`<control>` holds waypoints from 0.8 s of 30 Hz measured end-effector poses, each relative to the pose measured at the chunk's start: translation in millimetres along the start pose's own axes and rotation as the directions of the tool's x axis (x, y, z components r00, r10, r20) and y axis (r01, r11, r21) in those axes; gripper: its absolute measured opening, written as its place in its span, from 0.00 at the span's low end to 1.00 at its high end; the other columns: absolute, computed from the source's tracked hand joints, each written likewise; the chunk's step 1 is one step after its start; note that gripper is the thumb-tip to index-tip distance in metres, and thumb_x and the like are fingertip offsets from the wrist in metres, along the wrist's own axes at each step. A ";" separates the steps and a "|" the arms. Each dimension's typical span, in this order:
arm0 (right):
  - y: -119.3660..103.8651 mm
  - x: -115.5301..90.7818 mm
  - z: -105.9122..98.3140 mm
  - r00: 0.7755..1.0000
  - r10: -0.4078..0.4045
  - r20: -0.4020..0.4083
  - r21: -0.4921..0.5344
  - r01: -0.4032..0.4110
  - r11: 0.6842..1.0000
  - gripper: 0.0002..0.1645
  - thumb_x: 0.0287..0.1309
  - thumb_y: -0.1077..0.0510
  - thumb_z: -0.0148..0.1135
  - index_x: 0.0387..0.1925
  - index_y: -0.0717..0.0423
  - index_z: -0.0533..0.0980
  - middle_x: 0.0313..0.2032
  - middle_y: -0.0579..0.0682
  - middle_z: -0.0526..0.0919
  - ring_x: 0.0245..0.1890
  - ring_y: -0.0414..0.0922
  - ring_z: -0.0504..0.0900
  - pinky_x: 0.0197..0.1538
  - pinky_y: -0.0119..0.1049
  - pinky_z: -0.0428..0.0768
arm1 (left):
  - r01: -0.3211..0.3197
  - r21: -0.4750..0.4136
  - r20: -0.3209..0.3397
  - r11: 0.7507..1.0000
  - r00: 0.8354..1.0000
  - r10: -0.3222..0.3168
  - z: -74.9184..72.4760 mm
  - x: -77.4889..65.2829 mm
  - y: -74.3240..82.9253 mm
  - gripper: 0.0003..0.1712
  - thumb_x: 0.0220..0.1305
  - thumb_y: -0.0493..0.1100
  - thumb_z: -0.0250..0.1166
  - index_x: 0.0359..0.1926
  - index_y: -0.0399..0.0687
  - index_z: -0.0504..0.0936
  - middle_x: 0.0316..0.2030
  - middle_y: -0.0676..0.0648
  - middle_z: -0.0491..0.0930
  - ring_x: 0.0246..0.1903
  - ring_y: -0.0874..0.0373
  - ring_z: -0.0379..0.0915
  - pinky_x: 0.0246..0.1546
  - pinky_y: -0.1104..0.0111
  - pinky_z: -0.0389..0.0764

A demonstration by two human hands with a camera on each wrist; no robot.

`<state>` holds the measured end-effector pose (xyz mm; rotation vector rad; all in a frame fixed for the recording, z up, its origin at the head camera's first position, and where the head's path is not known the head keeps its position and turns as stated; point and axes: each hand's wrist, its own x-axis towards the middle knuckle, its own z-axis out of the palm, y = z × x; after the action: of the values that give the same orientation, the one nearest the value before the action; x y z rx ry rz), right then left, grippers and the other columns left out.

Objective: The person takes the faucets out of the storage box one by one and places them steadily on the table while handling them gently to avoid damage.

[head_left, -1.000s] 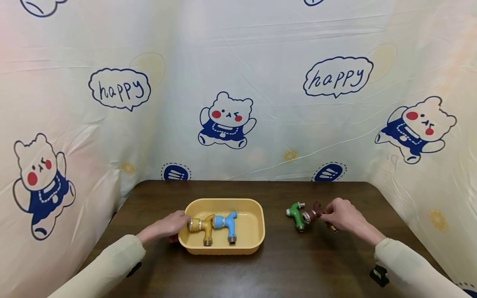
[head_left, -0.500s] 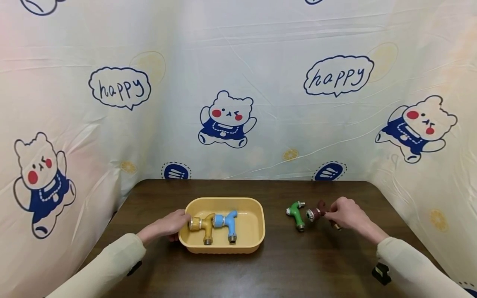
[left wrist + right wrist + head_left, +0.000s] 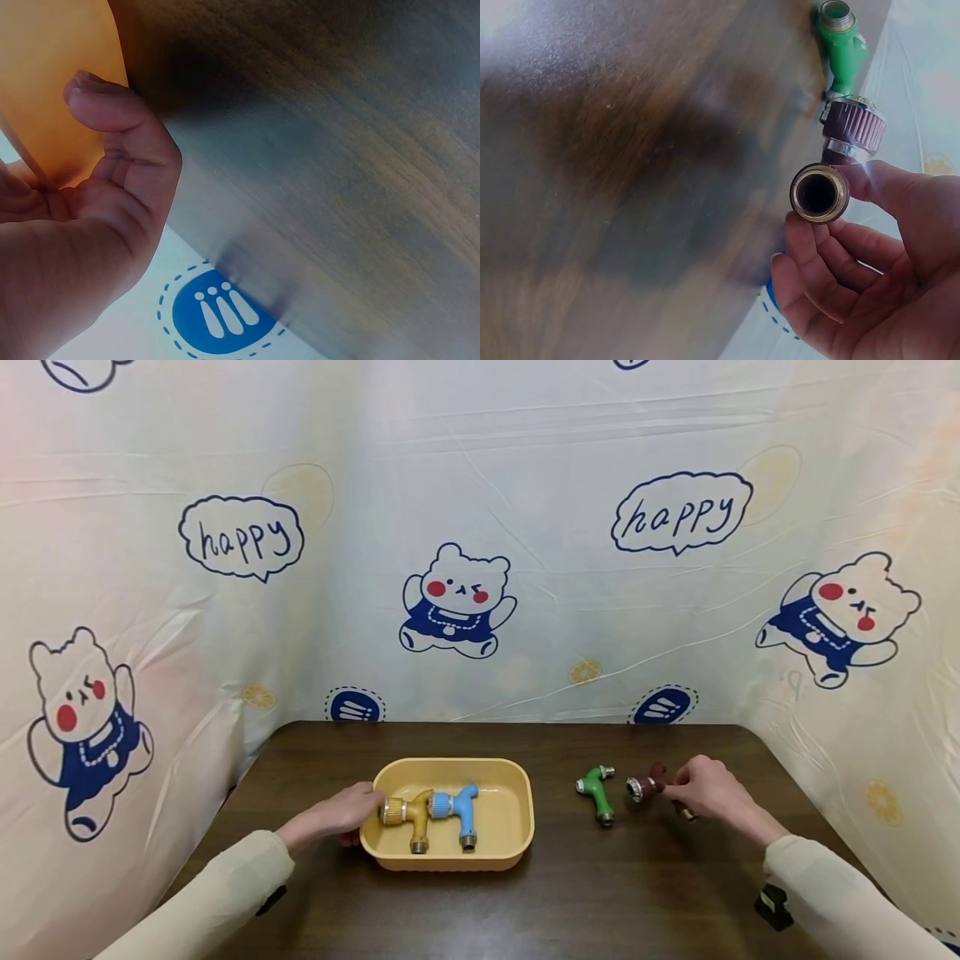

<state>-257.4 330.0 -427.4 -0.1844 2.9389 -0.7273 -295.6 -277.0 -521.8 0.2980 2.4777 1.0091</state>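
Brown tap (image 3: 648,786), ribbed-knobbed and brass-mouthed, has been drawn farther from the green tap (image 3: 597,792) over the desk (image 3: 540,910), pinched by the right hand (image 3: 708,788), the tray (image 3: 450,863) gripped by the left hand (image 3: 341,812).

yellow tray (image 3: 506,818) | mustard tap (image 3: 417,817) | blue tap (image 3: 464,810) | green tap (image 3: 596,792) | maroon tap (image 3: 648,787) | brown woodgrain table (image 3: 480,914) | bear-printed cloth (image 3: 555,510)

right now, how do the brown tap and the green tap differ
Colour: the brown tap is dark reddish brown, the green tap bright green. State: the right hand pinches the brown tap; the green tap lies untouched on the table. Both are outside the yellow tray and show a metal-rimmed opening.
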 end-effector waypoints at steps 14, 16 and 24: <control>16.6 1.5 -0.6 0.999 0.036 0.009 0.008 -0.036 0.999 0.19 0.64 0.55 0.68 0.18 0.54 0.79 0.13 0.42 0.71 0.16 0.40 0.70 0.21 0.35 0.65 | 0.048 -0.009 -0.033 0.999 0.998 -0.048 2.2 -14.8 19.6 0.16 0.74 0.47 0.46 0.43 0.38 0.73 0.21 0.43 0.81 0.14 0.54 0.76 0.12 0.62 0.77; 18.9 2.2 -0.7 0.999 0.035 0.005 0.005 -0.035 0.999 0.19 0.64 0.55 0.68 0.17 0.54 0.79 0.13 0.42 0.71 0.16 0.40 0.70 0.21 0.35 0.65 | 0.028 0.007 -0.024 1.000 0.999 -0.028 2.8 -6.0 6.2 0.16 0.74 0.46 0.45 0.43 0.38 0.73 0.20 0.44 0.81 0.14 0.54 0.76 0.12 0.61 0.78; 25.6 5.0 0.2 0.998 0.059 0.001 0.001 -0.059 0.998 0.19 0.63 0.54 0.68 0.17 0.53 0.78 0.13 0.42 0.70 0.15 0.40 0.69 0.21 0.35 0.65 | 0.081 -0.002 -0.059 0.997 0.995 -0.081 0.6 -36.2 56.3 0.14 0.73 0.43 0.45 0.40 0.38 0.74 0.20 0.42 0.80 0.14 0.56 0.73 0.13 0.65 0.76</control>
<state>-264.7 351.7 -440.1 -0.0977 2.9295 -0.7200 -261.9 -249.6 -470.9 0.1687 2.5210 0.9982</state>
